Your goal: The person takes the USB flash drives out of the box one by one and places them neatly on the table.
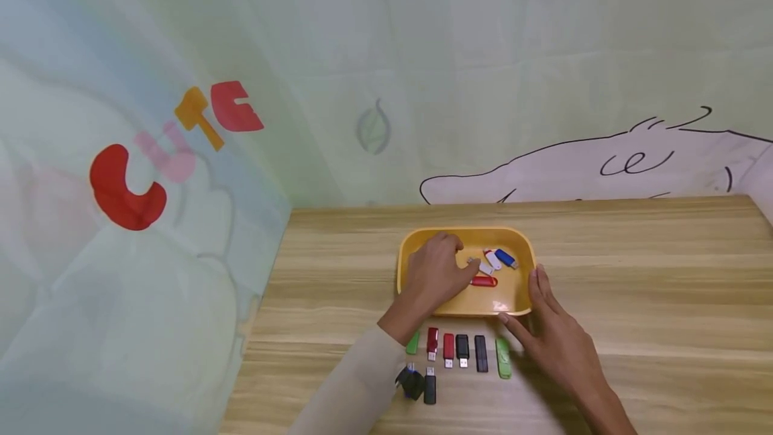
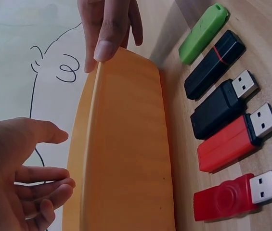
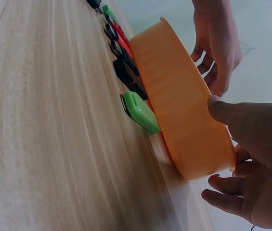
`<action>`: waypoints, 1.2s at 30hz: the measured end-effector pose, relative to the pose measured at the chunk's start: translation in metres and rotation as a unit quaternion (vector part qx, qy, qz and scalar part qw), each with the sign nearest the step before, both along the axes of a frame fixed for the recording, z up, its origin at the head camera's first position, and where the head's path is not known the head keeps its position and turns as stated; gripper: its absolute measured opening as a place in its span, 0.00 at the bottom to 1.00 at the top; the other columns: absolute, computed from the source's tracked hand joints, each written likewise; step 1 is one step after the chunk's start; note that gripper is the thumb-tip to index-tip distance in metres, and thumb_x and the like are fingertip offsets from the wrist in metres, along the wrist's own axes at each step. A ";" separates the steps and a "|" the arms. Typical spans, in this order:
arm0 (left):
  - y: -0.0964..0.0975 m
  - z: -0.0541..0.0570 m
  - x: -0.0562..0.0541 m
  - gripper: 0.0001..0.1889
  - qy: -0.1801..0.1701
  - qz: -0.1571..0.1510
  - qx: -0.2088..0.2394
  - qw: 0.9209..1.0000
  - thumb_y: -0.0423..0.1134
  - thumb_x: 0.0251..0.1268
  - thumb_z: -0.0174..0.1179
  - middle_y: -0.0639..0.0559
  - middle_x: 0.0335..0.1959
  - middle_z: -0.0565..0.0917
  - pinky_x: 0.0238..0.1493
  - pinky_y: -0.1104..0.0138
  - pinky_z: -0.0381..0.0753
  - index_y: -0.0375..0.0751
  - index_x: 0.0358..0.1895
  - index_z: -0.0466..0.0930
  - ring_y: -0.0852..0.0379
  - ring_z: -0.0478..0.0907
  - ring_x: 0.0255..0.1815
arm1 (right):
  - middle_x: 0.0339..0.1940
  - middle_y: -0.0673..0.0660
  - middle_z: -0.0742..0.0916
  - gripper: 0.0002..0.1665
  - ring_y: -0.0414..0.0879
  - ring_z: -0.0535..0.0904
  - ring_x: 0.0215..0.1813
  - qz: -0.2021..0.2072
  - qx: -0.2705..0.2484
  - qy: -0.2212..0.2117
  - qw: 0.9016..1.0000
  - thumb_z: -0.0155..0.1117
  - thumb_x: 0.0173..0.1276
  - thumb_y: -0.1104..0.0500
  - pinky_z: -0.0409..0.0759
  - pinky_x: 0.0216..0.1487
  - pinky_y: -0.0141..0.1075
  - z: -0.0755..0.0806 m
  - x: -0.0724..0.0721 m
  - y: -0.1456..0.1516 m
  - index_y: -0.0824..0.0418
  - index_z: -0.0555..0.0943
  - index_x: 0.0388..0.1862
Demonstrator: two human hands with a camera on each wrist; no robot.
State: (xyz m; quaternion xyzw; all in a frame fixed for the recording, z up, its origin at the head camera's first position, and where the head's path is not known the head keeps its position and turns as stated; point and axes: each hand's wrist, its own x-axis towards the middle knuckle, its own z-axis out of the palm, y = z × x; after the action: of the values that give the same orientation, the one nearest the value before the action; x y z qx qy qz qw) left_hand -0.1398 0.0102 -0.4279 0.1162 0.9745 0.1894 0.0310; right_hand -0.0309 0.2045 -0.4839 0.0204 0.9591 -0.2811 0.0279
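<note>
- Nearest the camera, a pale sleeve (image 1: 356, 381) is crossing the bottom of the head view, covering the left forearm.
- The left hand (image 1: 436, 274) is hovering in the left half of the yellow tray (image 1: 465, 303), its thumb and fingers standing apart with nothing visible between them.
- The right hand (image 1: 558, 337) is holding the tray's near right corner, thumb on the near rim, forefinger against the right side.
- The tray is standing toward the far edge of the tabletop (image 1: 664, 274).
- Inside, a white USB stick (image 1: 486, 268) is lying by the left thumb; I cannot tell whether they are touching. A red stick (image 1: 484, 282) is lying closer to the near rim; a blue stick (image 1: 506, 258) is lying toward the far right corner.
- Along the tray's near edge, more sticks are lying in a row, ending at the right with a long green stick (image 1: 504, 357).
- The step in hand seems to be picking a stick from the tray; the next move is probably calling for a thumb-and-finger pinch, the right hand steadying the corner.
</note>
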 end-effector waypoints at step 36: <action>0.038 -0.026 -0.012 0.26 -0.062 -0.010 -0.104 0.993 0.66 0.65 0.69 0.54 0.34 0.77 0.31 0.65 0.73 0.48 0.22 0.80 0.58 0.73 0.33 | 0.89 0.61 0.54 0.61 0.75 0.75 0.71 0.006 0.002 0.018 1.000 0.61 0.74 0.28 0.81 0.58 0.66 -0.002 0.001 0.002 0.57 0.46 0.89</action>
State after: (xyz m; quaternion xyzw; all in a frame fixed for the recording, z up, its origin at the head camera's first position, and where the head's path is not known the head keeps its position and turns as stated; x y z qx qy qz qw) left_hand -0.1516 0.0485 -0.4542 0.1101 0.9839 0.0938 0.1050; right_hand -0.0294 0.2063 -0.4860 0.0100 0.9600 -0.2797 0.0122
